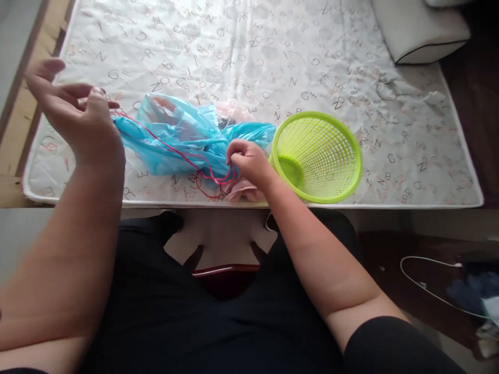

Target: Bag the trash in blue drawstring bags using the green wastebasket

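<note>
My left hand (74, 101) is raised at the far left, thumb and a finger drawn together where a thin red string (167, 146) meets them; its other fingers are loosely bent. From there the string slants down across a crumpled blue plastic bag (156, 156) to my right hand (249, 162). My right hand is closed at the bag's right end, with loops of the string at its fingers. Under that hand lies a bit of pink cloth (244, 191), partly hidden. To the right, a lime-green plastic basket (319, 195) lies tipped, its mouth facing me.
Everything lies on a white mattress (409, 171) printed with letters, its front edge near my lap. Pale pink plastic (234, 110) shows behind the bag. A white cushion-like block (424, 36) stands at the back right. A white cable (429, 296) lies on the floor at right.
</note>
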`<action>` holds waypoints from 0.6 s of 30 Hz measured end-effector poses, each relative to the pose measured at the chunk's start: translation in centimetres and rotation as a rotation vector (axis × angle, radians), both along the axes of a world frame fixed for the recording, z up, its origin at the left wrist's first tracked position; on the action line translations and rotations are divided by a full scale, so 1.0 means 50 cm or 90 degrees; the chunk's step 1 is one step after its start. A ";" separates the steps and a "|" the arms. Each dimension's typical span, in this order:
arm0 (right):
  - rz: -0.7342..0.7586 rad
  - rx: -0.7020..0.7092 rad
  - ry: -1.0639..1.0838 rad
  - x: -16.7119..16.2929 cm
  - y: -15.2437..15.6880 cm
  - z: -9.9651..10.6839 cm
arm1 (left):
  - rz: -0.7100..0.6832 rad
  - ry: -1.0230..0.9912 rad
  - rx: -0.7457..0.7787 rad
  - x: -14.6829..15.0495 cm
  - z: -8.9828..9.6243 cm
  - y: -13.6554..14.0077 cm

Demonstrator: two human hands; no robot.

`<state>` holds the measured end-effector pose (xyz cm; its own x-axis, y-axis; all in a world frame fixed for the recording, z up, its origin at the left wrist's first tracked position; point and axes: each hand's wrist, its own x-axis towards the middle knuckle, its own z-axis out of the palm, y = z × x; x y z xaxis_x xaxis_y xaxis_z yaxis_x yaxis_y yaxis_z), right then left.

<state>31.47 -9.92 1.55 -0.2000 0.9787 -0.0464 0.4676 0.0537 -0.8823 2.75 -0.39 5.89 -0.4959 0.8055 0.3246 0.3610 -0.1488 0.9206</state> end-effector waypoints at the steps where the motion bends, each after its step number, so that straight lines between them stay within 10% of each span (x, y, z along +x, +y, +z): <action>1: 0.065 -0.029 -0.052 0.003 -0.003 0.000 | -0.002 -0.003 0.017 -0.001 0.001 0.001; 6: 0.169 -0.137 -0.391 -0.013 -0.024 -0.023 | 0.000 0.066 0.042 -0.028 -0.007 -0.011; 12: 0.033 -0.081 -0.387 -0.072 -0.025 -0.025 | -0.503 0.467 -0.175 -0.003 -0.095 -0.073; 18: -0.070 0.049 -0.179 -0.115 0.010 -0.041 | -0.365 0.441 -0.297 -0.015 -0.127 -0.068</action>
<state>25.74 -9.43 -0.51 -0.0820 0.9966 -0.0096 0.6999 0.0507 -0.7124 2.00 -3.80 -0.45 0.1839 0.9828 -0.0144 0.8244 -0.1463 0.5468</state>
